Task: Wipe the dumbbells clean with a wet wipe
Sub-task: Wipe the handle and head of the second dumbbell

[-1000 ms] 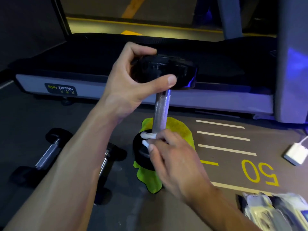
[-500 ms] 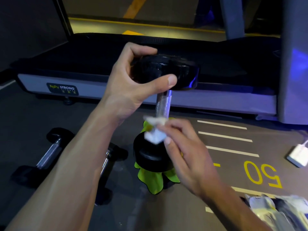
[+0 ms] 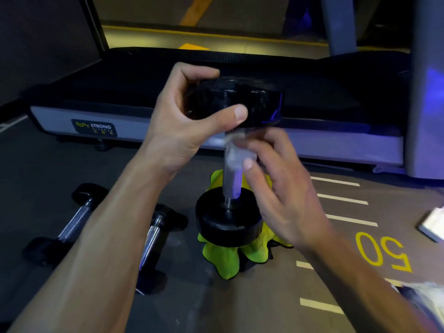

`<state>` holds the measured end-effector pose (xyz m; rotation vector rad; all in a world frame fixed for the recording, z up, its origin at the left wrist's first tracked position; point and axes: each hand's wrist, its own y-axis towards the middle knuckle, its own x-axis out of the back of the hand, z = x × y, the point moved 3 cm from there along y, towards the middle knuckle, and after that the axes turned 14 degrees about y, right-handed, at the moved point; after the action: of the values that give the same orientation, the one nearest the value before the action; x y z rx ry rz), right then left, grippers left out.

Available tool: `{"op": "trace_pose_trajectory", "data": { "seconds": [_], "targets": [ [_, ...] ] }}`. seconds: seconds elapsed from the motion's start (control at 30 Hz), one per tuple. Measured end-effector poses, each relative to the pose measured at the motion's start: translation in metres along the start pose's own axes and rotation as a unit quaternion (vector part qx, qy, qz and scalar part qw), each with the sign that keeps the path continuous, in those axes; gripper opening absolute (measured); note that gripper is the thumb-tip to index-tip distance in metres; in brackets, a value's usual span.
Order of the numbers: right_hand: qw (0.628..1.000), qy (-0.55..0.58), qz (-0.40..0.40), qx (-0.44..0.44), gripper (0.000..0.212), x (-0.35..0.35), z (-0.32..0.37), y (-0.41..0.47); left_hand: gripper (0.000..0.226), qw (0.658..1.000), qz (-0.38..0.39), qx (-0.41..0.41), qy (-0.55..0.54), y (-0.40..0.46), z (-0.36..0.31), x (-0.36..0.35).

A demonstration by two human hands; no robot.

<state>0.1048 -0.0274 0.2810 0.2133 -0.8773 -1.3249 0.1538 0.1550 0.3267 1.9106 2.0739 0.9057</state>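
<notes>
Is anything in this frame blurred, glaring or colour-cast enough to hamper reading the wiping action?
Head view: the right hand and the wet wipe it holds on the handle are smeared by motion blur; the left hand gripping the upright dumbbell by its top head is sharp. Blue-violet light tints the handle and the treadmill edge. The scene is dim, and straight edges bow from the wide-angle lens.

Under your left thumb, the dumbbell [image 3: 230, 150] head is glossy black; its shaft is silver, tinted blue below your right fingertips. The wipe [image 3: 234, 150] in your right fingers is white. The cloth [image 3: 223, 258] beneath is lime-yellow. Floor numerals [image 3: 382, 252] are yellow.
</notes>
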Motion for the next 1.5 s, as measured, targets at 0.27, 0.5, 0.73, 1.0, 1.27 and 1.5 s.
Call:
{"op": "trace_pose_trajectory", "data": {
  "seconds": [0.27,0.5,0.73,1.0,1.27,1.5],
  "targets": [
    [0.994,-0.083,0.073,0.02,0.039,-0.027,-0.012,-0.037,0.057,1.0,-0.01,0.025,-0.003,0.0,0.007,0.01],
    [0.999,-0.039,0.028,0.011,0.049,-0.03,-0.009,-0.011,0.058,1.0,0.004,0.023,-0.005,0.001,0.006,0.007],
    [0.998,-0.026,0.052,-0.007,0.043,-0.017,-0.01,-0.024,0.055,0.999,0.007,0.029,0.013,0.0,0.007,0.013],
    [1.0,-0.001,0.0,-0.012,0.025,0.004,-0.009,0.0,0.07,0.99,-0.024,0.042,0.135,-0.003,-0.013,0.009],
    [0.973,-0.18,0.137,-0.043,0.04,-0.035,0.001,-0.041,0.072,0.988,-0.056,0.047,0.138,-0.008,-0.016,0.005],
    [0.972,-0.173,0.147,-0.052,0.053,-0.057,0.012,-0.032,0.066,0.99,-0.045,0.048,0.127,-0.005,-0.015,0.006]
  ]
}}
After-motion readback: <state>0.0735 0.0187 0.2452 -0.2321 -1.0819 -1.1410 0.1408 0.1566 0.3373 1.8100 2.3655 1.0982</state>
